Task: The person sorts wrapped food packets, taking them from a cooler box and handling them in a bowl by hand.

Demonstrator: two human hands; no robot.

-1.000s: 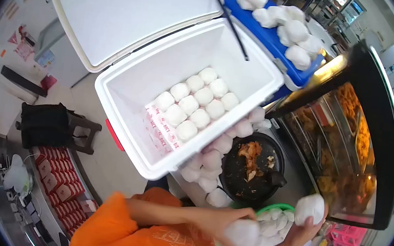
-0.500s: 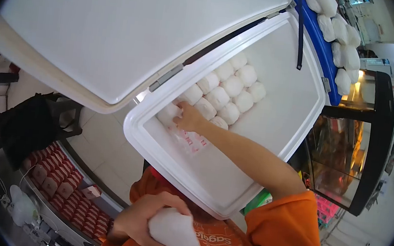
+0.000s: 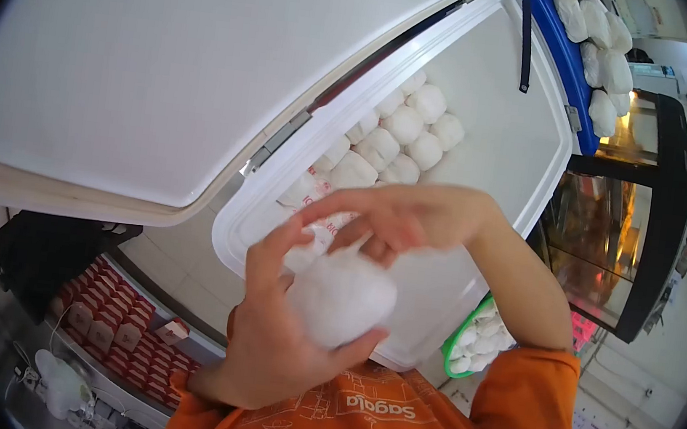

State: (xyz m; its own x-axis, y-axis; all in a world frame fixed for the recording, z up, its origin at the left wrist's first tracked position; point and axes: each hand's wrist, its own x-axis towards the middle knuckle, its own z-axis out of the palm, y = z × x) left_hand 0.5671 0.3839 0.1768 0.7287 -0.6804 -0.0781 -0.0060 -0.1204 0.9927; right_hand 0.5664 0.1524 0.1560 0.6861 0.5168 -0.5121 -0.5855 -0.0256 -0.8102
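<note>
My left hand point(image 3: 275, 334) is wrapped around a white rounded bundle point(image 3: 346, 300), thumb on its near side, fingers along the far side. What is inside the white wrapping does not show. Above the bundle is my right hand point(image 3: 398, 216), its curled fingers smeared by motion; whether they touch it I cannot tell. Both hands are over the near side of an open white cooler box point(image 3: 492, 172). In the cooler, similar white bundles point(image 3: 404, 126) sit in rows against the hinge side. A clear plastic bag with red print point(image 3: 313, 187) lies beside them, partly hidden by my fingers.
The cooler's raised lid point(image 3: 123, 62) fills the upper left. A blue tray point(image 3: 559, 70) with white bundles adjoins the far right. Near the right sleeve stands a green basket point(image 3: 454, 346) of white pieces. A lit glass cabinet point(image 3: 595, 235) is at right; red-and-white boxes point(image 3: 126, 334) are lower left.
My right hand has come out of the cooler, back to the bundle in my left hand. The left hand has risen with the bundle. The view has shifted, showing the green basket.
</note>
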